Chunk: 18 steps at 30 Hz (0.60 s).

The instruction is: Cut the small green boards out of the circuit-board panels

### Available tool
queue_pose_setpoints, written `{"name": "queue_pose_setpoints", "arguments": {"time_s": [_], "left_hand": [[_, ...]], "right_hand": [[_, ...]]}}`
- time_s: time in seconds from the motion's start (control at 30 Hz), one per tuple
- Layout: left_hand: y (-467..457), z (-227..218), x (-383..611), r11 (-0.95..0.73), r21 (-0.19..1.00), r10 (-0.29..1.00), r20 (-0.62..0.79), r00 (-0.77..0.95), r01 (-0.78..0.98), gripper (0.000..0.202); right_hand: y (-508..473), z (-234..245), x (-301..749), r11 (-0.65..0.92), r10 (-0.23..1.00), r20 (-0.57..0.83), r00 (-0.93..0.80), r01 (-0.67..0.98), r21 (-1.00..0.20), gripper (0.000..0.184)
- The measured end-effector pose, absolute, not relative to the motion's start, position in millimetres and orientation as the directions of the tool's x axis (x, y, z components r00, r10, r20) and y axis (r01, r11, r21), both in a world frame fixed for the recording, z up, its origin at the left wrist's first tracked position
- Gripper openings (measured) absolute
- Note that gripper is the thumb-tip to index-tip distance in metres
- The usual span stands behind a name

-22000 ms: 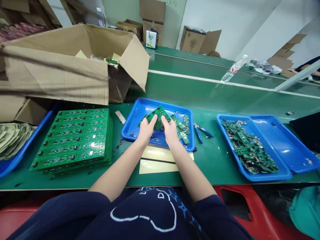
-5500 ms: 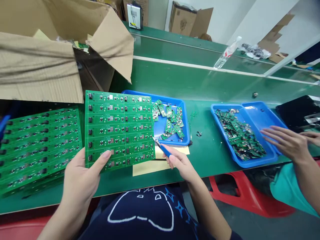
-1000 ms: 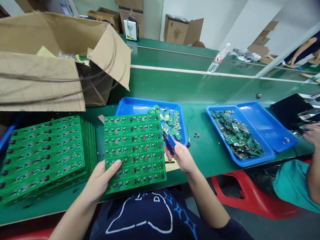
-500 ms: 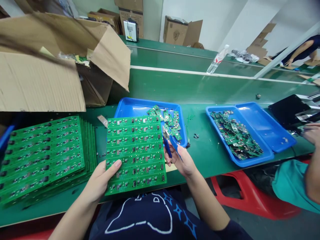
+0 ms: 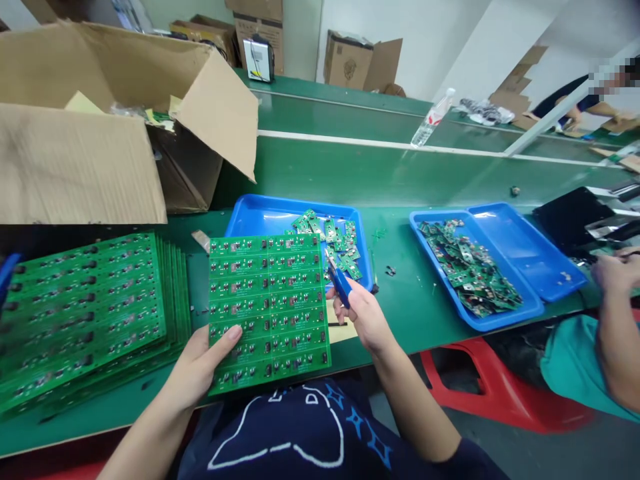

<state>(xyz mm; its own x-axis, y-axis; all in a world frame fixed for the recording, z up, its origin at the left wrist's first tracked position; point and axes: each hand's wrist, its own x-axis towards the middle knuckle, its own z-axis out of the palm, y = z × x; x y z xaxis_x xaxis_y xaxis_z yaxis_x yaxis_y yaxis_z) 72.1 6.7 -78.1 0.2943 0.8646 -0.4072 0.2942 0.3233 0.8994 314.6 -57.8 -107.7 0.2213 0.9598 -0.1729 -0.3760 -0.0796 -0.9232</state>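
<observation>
My left hand [image 5: 207, 363] grips the lower left edge of a green circuit board panel [image 5: 267, 300], its thumb lying on the face. The panel is tilted up toward me and carries rows of small black parts. In my right hand [image 5: 365, 313] is a pair of blue-handled cutters [image 5: 341, 283], their handles squeezed together. The metal jaws touch or nearly touch the panel's right edge near the top. Behind the panel, a blue tray [image 5: 257, 208] holds small separate boards [image 5: 345, 243]; the panel hides part of it.
A stack of like panels [image 5: 90, 307] stands at left, below an open cardboard box [image 5: 75, 160]. To the right are a blue tray heaped with small boards [image 5: 467, 270], another blue tray [image 5: 520, 247] and a co-worker's hand [image 5: 617, 270]. A water bottle [image 5: 433, 120] stands on the ledge.
The cutters' handles have come together in my right hand, where they were spread apart before. My left hand and the panel have hardly moved.
</observation>
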Motion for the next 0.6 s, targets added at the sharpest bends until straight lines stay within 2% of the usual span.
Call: {"name": "queue_pose_setpoints", "arguments": {"time_s": [0.17, 0.27, 0.43, 0.53, 0.6], "left_hand": [[6.5, -82.4, 68.4, 0.397, 0.875, 0.855, -0.462, 0.234, 0.277, 0.053], [5.8, -81.0, 67.4, 0.402, 0.875, 0.842, -0.469, 0.265, 0.271, 0.054], [6.9, -75.8, 65.4, 0.376, 0.888, 0.823, -0.451, 0.346, 0.263, 0.047], [8.7, -75.5, 61.8, 0.371, 0.876, 0.827, -0.463, 0.319, 0.308, 0.046], [9.7, -76.9, 58.1, 0.305, 0.883, 0.875, -0.408, 0.261, 0.358, 0.041]], "right_hand": [[-58.7, -107.9, 315.3, -0.098, 0.958, -0.187, 0.215, -0.366, -0.925, 0.048], [-59.7, -108.3, 315.2, -0.101, 0.964, -0.18, 0.194, -0.359, -0.928, 0.044], [-60.6, -102.9, 314.8, -0.084, 0.982, -0.133, 0.137, -0.313, -0.946, 0.038], [-61.2, -100.7, 315.7, -0.091, 0.989, -0.124, 0.085, -0.316, -0.944, 0.039], [-61.6, -101.2, 317.0, -0.105, 0.989, -0.132, 0.062, -0.326, -0.939, 0.041]]}}
